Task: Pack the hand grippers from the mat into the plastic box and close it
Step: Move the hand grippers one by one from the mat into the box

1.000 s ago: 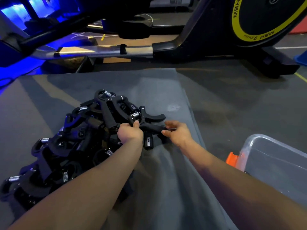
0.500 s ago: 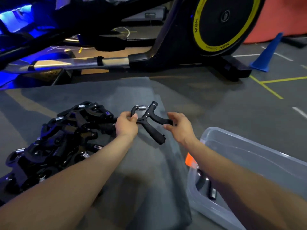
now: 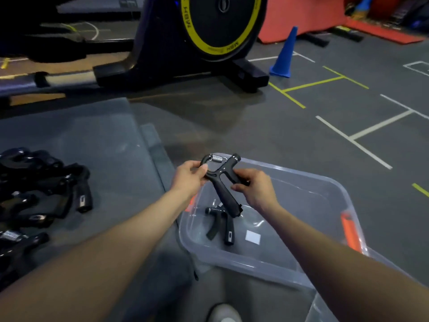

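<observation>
Both hands, left hand (image 3: 190, 173) and right hand (image 3: 254, 190), pinch one hand gripper (image 3: 224, 184) above the plastic box (image 3: 334, 194), and it probably packs best lowered flat beside the gripper (image 3: 219, 225) already inside.

Dim indoors, with soft glare on the grey floor (image 3: 209, 117) and the clear box rim (image 3: 290, 169). Blurred throughout, worst at the edges; wide-angle bending of lines outward.

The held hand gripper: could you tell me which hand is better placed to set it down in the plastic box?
Probably the right hand: it holds the hand gripper's handle above the plastic box; the left hand sits at its edge.
</observation>
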